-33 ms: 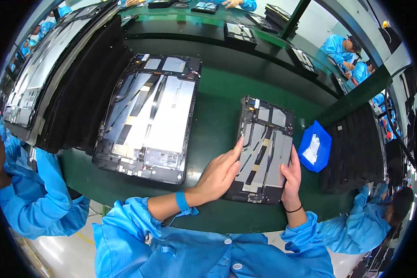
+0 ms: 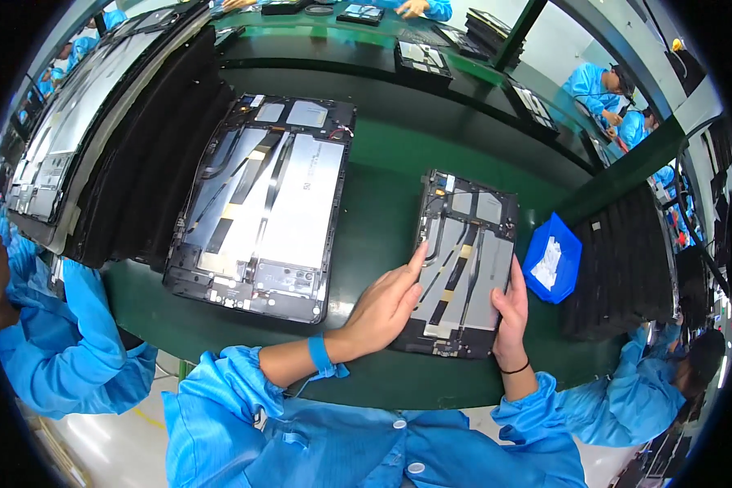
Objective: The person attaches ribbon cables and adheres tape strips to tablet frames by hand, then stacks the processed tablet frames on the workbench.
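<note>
An opened tablet (image 2: pixel 481 272), its back cover off and its grey plate and dark ribbon cables bare, is held between my two hands over the green table. My left hand (image 2: pixel 381 311) grips its left edge, index finger stretched along the side and thumb at the lower left. On the right edge my right hand (image 2: pixel 511 317) has its thumb on the near face; its other fingers are partly hidden along the side. Left of my hands rests another opened tablet (image 2: pixel 301 191), apparently on a stack, with similar ribbon cables across a shiny silver plate.
A blue bin (image 2: pixel 563 281) with white pieces stands right of the held tablet, beside a dark stack (image 2: pixel 622 272). At the left rises a tall black stack (image 2: pixel 150 150) beside more opened tablets. A raised shelf (image 2: pixel 317 61) crosses the back. People in blue work around the green table (image 2: pixel 382 382).
</note>
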Action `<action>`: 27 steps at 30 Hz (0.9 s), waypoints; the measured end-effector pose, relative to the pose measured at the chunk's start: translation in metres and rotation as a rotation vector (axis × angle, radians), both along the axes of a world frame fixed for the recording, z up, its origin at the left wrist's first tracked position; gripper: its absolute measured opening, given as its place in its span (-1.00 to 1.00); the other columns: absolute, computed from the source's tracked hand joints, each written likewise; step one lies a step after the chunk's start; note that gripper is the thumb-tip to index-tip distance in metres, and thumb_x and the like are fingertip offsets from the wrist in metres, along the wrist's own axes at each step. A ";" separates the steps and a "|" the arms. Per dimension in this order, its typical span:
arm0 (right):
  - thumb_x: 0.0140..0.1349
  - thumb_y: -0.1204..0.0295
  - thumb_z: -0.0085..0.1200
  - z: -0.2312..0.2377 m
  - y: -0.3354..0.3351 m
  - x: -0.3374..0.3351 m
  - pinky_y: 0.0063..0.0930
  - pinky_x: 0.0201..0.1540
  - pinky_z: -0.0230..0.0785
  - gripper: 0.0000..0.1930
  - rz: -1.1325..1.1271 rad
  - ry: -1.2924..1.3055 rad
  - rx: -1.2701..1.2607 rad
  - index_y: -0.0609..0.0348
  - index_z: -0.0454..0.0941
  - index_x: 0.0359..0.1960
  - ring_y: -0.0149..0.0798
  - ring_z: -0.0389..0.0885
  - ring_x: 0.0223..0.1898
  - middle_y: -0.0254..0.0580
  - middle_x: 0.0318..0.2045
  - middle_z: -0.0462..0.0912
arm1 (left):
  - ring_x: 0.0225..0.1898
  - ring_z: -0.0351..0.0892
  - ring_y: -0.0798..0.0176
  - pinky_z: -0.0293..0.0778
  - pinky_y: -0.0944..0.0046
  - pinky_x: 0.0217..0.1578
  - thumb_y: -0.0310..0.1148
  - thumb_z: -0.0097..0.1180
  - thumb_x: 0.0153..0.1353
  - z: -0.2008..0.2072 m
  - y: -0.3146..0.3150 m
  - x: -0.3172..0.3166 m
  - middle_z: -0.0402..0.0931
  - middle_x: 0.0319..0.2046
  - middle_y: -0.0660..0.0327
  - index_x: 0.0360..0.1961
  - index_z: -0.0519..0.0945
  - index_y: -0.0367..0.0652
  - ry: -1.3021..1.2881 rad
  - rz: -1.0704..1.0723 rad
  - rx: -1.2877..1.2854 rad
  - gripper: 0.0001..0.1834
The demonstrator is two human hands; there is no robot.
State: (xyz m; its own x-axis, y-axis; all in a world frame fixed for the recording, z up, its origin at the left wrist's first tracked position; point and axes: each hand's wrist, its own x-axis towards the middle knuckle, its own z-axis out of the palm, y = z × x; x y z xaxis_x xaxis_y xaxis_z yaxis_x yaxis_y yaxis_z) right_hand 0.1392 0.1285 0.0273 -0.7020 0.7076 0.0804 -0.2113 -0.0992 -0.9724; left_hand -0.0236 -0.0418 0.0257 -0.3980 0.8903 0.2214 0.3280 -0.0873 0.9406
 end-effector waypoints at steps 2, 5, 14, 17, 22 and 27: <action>0.13 0.51 0.00 -0.001 -0.003 -0.001 -0.29 0.38 -0.09 -0.24 -0.030 -0.018 0.109 0.35 -0.05 0.38 -0.14 0.11 0.37 0.00 0.36 0.10 | 0.14 0.37 0.00 0.18 0.18 0.18 -0.33 -0.25 0.39 -0.009 0.002 0.003 0.28 0.19 -0.14 0.42 -0.17 -0.27 -0.029 0.094 0.036 -0.33; 0.11 0.52 0.02 0.003 -0.007 -0.004 -0.30 0.37 -0.06 -0.23 -0.052 -0.019 0.109 0.36 -0.04 0.38 -0.15 0.15 0.35 0.01 0.36 0.13 | -0.04 0.45 -0.10 0.28 0.11 0.10 -0.28 -0.26 0.43 -0.015 0.000 0.006 0.43 -0.02 -0.15 0.41 -0.24 -0.28 -0.175 0.169 -0.009 -0.32; 0.21 0.46 -0.11 0.072 0.003 -0.033 -0.40 0.18 0.28 -0.41 -0.059 0.003 -0.054 0.33 0.14 0.31 -0.22 0.46 0.10 -0.05 0.15 0.42 | -0.28 0.48 0.34 0.40 0.33 -0.12 -0.31 -0.29 0.45 -0.035 0.004 0.000 0.48 -0.24 0.12 0.37 -0.08 -0.27 -0.470 0.121 0.232 -0.44; 0.25 0.46 -0.13 0.114 -0.018 -0.082 -0.42 0.14 0.30 -0.47 0.092 0.104 -0.102 0.32 0.19 0.28 -0.25 0.48 0.07 -0.07 0.10 0.46 | -0.30 0.50 0.22 0.44 0.27 -0.18 -0.35 -0.13 0.38 -0.026 -0.001 0.002 0.47 -0.28 0.09 0.17 0.22 -0.28 -0.447 0.102 0.091 -0.60; 0.31 0.46 -0.14 0.142 -0.100 -0.151 -0.45 0.15 0.29 -0.46 0.137 0.088 -0.019 0.35 0.11 0.31 -0.28 0.49 0.04 -0.06 0.09 0.45 | 0.02 0.41 -0.12 0.30 0.07 0.08 -0.28 -0.04 0.28 -0.053 -0.002 0.009 0.45 -0.02 -0.12 -0.04 0.47 -0.25 0.198 0.206 0.001 -0.68; 0.25 0.57 -0.10 0.130 -0.142 -0.171 -0.35 0.27 0.15 -0.35 0.260 0.150 -0.126 0.38 -0.07 0.35 -0.18 0.34 0.20 0.07 0.23 0.28 | 0.02 0.43 0.01 0.31 0.03 0.07 -0.35 -0.02 0.27 -0.101 0.027 0.009 0.46 -0.08 -0.12 -0.07 0.47 -0.30 0.084 0.027 0.194 -0.72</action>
State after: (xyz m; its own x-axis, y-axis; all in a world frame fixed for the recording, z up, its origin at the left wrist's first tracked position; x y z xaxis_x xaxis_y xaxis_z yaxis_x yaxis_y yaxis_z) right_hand -0.0322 -0.0132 0.1568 -0.8476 0.5168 0.1204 -0.3035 -0.2861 -0.9089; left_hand -0.0145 -0.0145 -0.0749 -0.3940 0.8171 0.4208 0.4090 -0.2542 0.8764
